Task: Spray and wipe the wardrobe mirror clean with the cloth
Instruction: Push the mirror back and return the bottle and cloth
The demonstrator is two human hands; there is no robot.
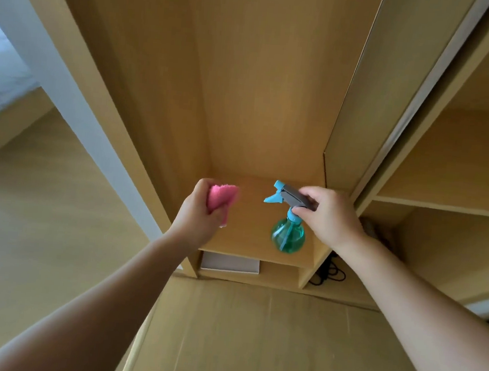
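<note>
My left hand point(202, 211) grips a bunched pink cloth point(221, 201) in front of the wardrobe's open compartment. My right hand point(326, 216) holds a spray bottle by its grey-and-blue trigger head point(288, 196); the green translucent body point(288, 236) hangs below, nozzle pointing left. The bottle is just above or on the wooden shelf point(250, 245); I cannot tell which. A sliding door panel point(371, 101) with a grey edge stands to the right. No mirror surface is plainly visible.
The wooden wardrobe has open shelves on the right point(446, 161). A white flat item point(230, 264) lies under the shelf, and a black cable point(328, 274) coils beside it. A bed with white bedding point(1, 75) is at the far left; wooden floor lies below.
</note>
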